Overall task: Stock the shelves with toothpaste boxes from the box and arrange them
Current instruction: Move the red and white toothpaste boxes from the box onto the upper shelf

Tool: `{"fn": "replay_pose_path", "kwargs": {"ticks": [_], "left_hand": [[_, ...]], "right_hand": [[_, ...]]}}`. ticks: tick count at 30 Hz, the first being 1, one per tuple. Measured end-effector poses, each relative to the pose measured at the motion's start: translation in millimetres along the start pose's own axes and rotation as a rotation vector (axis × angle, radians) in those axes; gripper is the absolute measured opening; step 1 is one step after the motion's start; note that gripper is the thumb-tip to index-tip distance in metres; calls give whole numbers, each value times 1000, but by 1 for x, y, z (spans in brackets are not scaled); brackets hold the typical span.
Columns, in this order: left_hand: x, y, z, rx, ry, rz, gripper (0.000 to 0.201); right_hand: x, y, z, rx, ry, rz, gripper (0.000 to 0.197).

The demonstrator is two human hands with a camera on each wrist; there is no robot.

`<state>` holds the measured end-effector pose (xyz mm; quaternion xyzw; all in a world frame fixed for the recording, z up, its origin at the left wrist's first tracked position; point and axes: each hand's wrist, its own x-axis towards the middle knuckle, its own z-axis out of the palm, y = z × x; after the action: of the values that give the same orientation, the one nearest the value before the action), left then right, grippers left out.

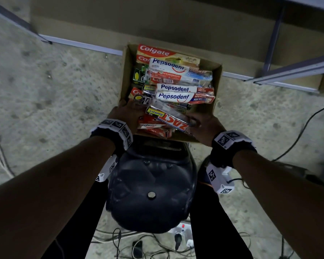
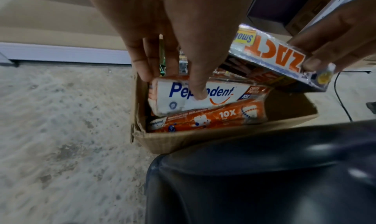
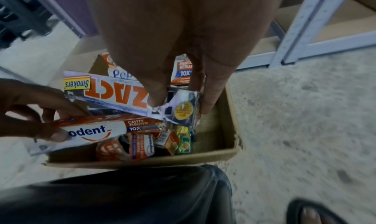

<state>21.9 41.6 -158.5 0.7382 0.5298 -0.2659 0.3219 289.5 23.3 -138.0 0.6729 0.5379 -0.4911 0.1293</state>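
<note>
Cardboard box (image 1: 124, 75) on the floor held the toothpaste. Right hand (image 3: 183, 58) pinched one end of the Zact pack (image 3: 122, 97), lifted aslant; left hand (image 2: 173, 42) gripped a Pepsodent pack (image 2: 203, 97). That end-only pinch could let the Zact swing and slip back.

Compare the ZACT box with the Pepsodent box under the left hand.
The ZACT box is silvery with orange letters; the Pepsodent box is white with blue letters. The ZACT box is tilted, pinched by the right hand; the Pepsodent box lies lower in the carton, gripped by the left hand. Both are long toothpaste boxes.
</note>
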Motion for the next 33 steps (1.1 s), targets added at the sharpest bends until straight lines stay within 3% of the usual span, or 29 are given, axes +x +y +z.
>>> {"fn": "replay_pose_path", "kwargs": {"ticks": [8, 12, 16, 20, 24, 28, 33], "left_hand": [[-42, 2, -21, -189, -6, -42, 46], [-60, 2, -18, -325, -45, -169, 45], [-64, 2, -13, -601, -77, -332, 42], [-53, 1, -7, -798, -100, -384, 46], [-39, 0, 9, -1033, -115, -371, 37], [-29, -1, 26, -1125, -120, -339, 31], [-18, 0, 37, -1127, -124, -331, 28]], "right_hand": [[-52, -6, 4, 243, -6, 113, 55], [-69, -15, 7, 480, -15, 246, 40], [-75, -24, 6, 720, 2, 353, 32], [-63, -24, 9, 665, 15, 374, 35], [-49, -19, 24, 604, 12, 356, 33], [-39, -15, 41, 665, -8, 367, 20], [-32, -11, 50, 580, -16, 347, 33]]}}
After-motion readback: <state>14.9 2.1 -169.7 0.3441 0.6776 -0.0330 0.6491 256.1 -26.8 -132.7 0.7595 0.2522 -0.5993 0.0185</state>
